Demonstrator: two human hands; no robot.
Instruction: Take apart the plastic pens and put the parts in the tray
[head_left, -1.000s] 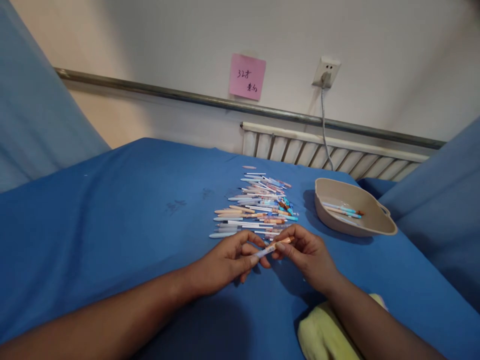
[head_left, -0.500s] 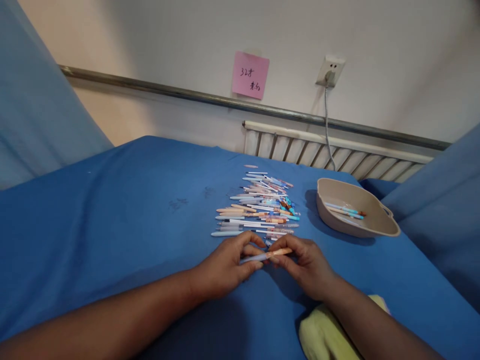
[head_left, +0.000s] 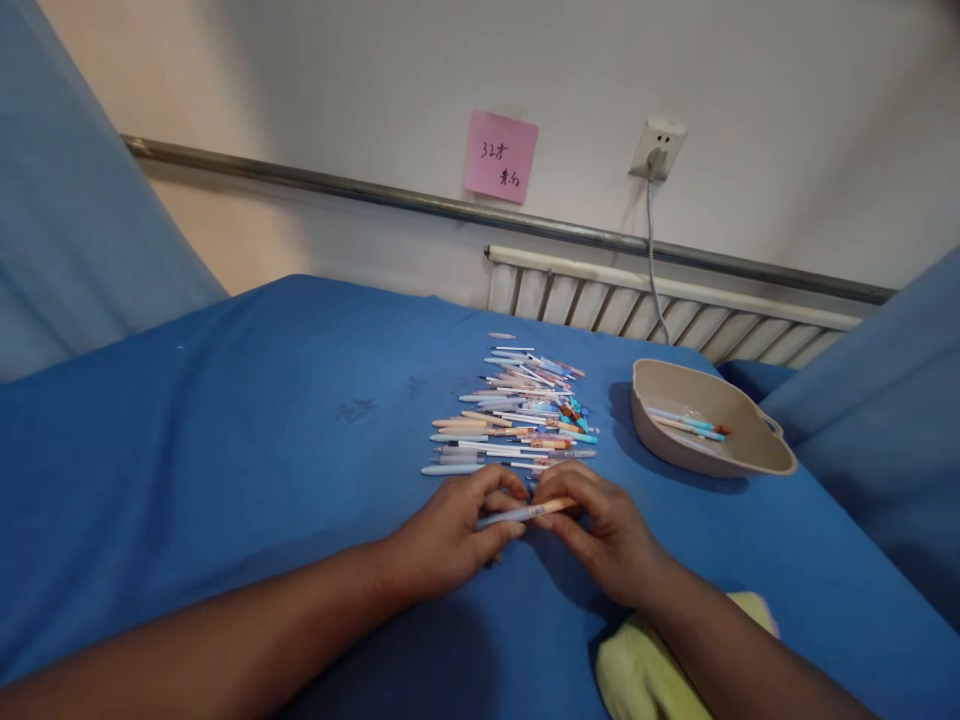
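Note:
Both my hands meet low over the blue cloth, pinching one slim pen (head_left: 525,513) between them. My left hand (head_left: 450,530) grips its pale blue-white end. My right hand (head_left: 607,530) grips its orange end. The pen lies almost level, just above the cloth. Right beyond my fingers is a pile of pens (head_left: 517,415) in blue, white and orange, spread flat on the cloth. A beige shallow tray (head_left: 750,455) to the right holds a few pens (head_left: 686,422).
The blue cloth (head_left: 262,430) covers the whole work surface. A yellow-green soft cloth (head_left: 645,670) lies under my right forearm. Behind are a white radiator (head_left: 600,295), a metal wall rail, a pink sticky note (head_left: 500,157) and a wall socket (head_left: 657,148) with a hanging cable.
Both hands have lowered slightly toward the cloth and drawn closer together along the pen, which has tipped from slanted to nearly level. The pile and tray have not moved.

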